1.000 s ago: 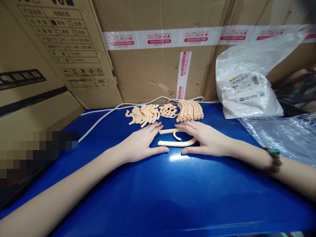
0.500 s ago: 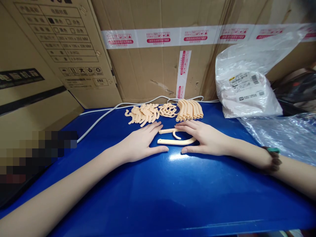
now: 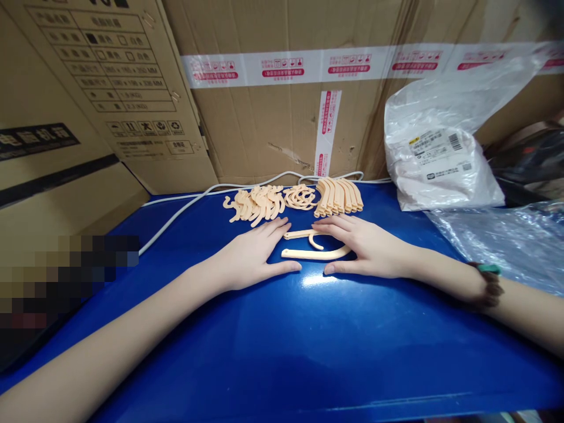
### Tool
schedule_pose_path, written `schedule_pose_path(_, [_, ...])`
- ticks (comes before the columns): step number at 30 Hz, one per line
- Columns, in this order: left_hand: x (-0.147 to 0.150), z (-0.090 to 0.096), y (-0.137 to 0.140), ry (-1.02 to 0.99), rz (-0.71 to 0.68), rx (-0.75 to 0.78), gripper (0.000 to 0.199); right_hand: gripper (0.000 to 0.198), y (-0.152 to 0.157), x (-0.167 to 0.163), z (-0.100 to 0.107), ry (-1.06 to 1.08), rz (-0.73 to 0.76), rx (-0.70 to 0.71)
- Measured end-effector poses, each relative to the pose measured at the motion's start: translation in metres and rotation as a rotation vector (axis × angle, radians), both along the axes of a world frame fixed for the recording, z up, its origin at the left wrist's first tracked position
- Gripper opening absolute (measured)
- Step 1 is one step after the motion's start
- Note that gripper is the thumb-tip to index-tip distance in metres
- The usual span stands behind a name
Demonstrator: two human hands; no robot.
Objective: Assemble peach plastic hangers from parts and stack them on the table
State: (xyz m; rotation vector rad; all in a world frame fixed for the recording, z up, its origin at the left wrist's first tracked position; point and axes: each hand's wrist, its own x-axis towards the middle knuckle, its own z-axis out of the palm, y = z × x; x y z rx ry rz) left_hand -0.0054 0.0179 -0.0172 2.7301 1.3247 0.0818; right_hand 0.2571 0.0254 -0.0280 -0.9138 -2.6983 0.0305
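Note:
My left hand (image 3: 253, 255) rests on the blue table, fingers stretched out and thumb apart, holding nothing. Opposite it, my right hand (image 3: 374, 247) lies palm down with its fingers extended, partly over some beige plastic pieces. Between the hands are a curved beige arm (image 3: 308, 254) with a hole at its end, a small hook (image 3: 315, 242), and a slotted bar (image 3: 299, 234); their right ends are hidden by my right hand. They look like folding hanger parts. Beyond my fingertips lie a heap of wavy hook pieces (image 3: 258, 202), a small pile of curved pieces (image 3: 300, 197), and a row of curved arms (image 3: 338, 197).
Cardboard boxes (image 3: 264, 129) stand along the back and left. A white cable (image 3: 171, 222) runs behind the piles. At the right are a white plastic bag (image 3: 440, 170) with a label and clear plastic film (image 3: 506, 235) on the blue table (image 3: 286, 346).

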Motion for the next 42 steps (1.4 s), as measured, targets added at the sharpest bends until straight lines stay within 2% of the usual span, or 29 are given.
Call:
schedule_pose_path(19, [0.000, -0.001, 0.000, -0.030, -0.020, -0.001, 0.090, 0.077, -0.001, 0.000, -0.001, 0.002, -0.005, -0.011])
schedule_pose_path(23, [-0.003, 0.002, 0.005, -0.119, -0.056, 0.166, 0.071, 0.072, -0.002, 0.000, 0.000, 0.015, 0.007, 0.050])
schedule_pose_path(27, [-0.013, 0.003, 0.018, -0.167, 0.078, 0.399, 0.040, 0.041, -0.006, -0.002, 0.005, 0.056, 0.066, 0.180])
schedule_pose_path(30, [-0.021, 0.002, 0.029, -0.165, 0.193, 0.450, 0.024, 0.029, -0.009, -0.004, 0.007, 0.045, 0.128, 0.258])
schedule_pose_path(35, [-0.029, 0.000, 0.036, -0.136, 0.247, 0.450, 0.019, 0.027, -0.011, -0.005, 0.006, 0.009, 0.178, 0.325])
schedule_pose_path(42, [-0.029, -0.005, 0.038, -0.095, 0.231, 0.490, 0.017, 0.027, -0.009, -0.005, 0.005, 0.014, 0.171, 0.299])
